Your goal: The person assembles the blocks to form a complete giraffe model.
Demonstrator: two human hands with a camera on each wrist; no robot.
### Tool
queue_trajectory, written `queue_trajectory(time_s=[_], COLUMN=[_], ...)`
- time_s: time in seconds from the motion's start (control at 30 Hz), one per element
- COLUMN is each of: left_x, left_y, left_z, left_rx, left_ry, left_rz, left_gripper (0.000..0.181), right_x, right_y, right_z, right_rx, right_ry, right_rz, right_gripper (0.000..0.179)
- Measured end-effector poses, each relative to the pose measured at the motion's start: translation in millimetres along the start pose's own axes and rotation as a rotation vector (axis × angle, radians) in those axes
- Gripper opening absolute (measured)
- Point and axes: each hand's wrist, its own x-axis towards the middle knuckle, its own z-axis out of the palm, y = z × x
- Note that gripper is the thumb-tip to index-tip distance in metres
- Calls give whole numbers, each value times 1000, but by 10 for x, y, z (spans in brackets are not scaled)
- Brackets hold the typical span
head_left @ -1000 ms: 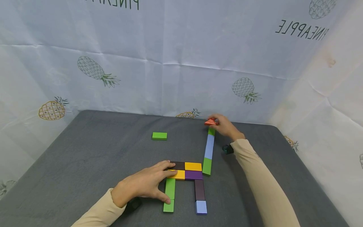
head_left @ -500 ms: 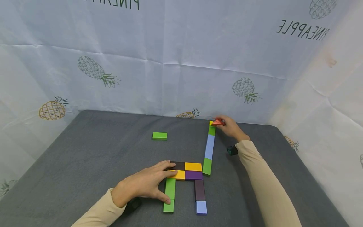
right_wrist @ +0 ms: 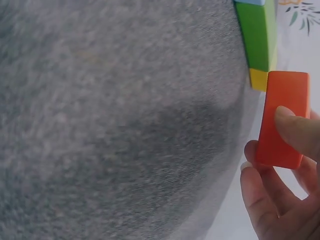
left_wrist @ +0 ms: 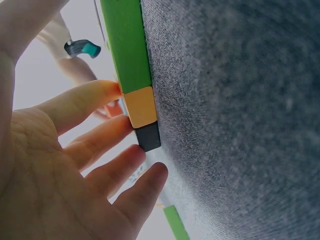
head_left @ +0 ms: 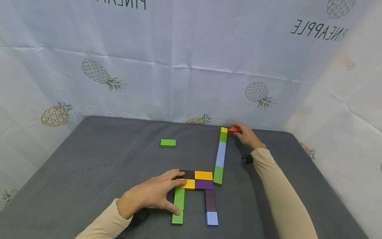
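My right hand [head_left: 247,136] pinches a red triangular block [head_left: 234,130] at the far end of a long row of blocks. In the right wrist view the red block's flat side faces the camera, thumb on it, its end right by the yellow block [right_wrist: 259,79]. The row runs from that yellow end through green and light blue [head_left: 221,154] to a green block [head_left: 218,175]. My left hand [head_left: 152,192] lies spread over a flat figure of blocks, fingertips on the dark block [head_left: 187,174] and yellow block [head_left: 189,184], thumb on the lower green block [head_left: 177,217].
The figure also has a yellow block [head_left: 203,175], a purple block [head_left: 204,184], and a right leg of a dark block [head_left: 210,200] and a light blue one [head_left: 212,218]. A single green block [head_left: 168,143] lies farther back on the grey tabletop [head_left: 104,159]. A pineapple-print curtain [head_left: 143,89] hangs behind.
My right hand has moved right with the red block, from over the row's far end to its right side, exposing the yellow block. The left hand has stayed still.
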Motion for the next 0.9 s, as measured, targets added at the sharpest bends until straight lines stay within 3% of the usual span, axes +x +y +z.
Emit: queue_trajectory(time_s=[0.2, 0.4, 0.9], left_x=[0, 5, -6], left_y=[4, 9, 1], left_z=[-3, -7, -9], left_rx=[0, 2, 4], left_ry=[-1, -2, -5], left_rz=[-2, -1, -3], left_gripper=[85, 85, 85], right_x=[-5, 11, 17], right_y=[94, 113, 23], right_z=[29, 78, 141], right_rx=[-29, -10, -95], right_ry=[16, 11, 126], right_rz=[-19, 65, 116], right_gripper=[40, 43, 36])
